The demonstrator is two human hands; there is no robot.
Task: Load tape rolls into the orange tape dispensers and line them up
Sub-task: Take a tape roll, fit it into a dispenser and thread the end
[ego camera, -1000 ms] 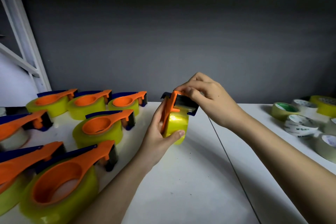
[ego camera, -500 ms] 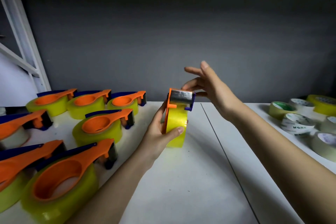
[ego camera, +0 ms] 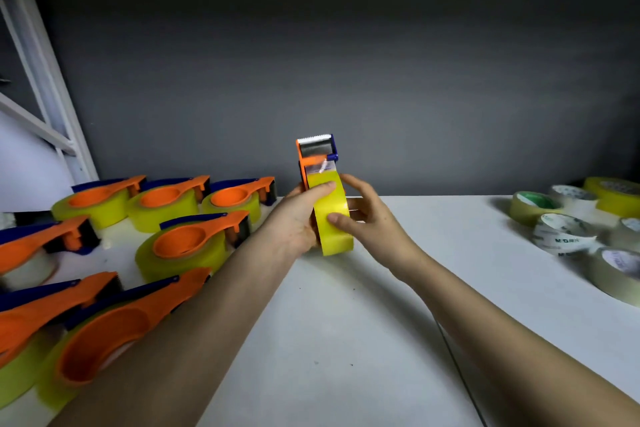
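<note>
Now both hands grip upright loaded dispenser (ego camera: 320,177): left hand (ego camera: 294,222) wraps side, right hand (ego camera: 370,218) pinches yellow roll (ego camera: 334,222).

Two bare forearms enter the frame from the lower edge, one from the lower left and one from the lower right. No sleeves, cuffs or gloves cover either forearm within the visible length. The left hand (ego camera: 294,222) carries no ring, watch, strap or bracelet at the fingers or wrist. The right hand (ego camera: 372,218) is likewise free of jewellery and bands. Visible fingernails on both hands are short and unpainted. No markings or dressings show on either arm.
</note>
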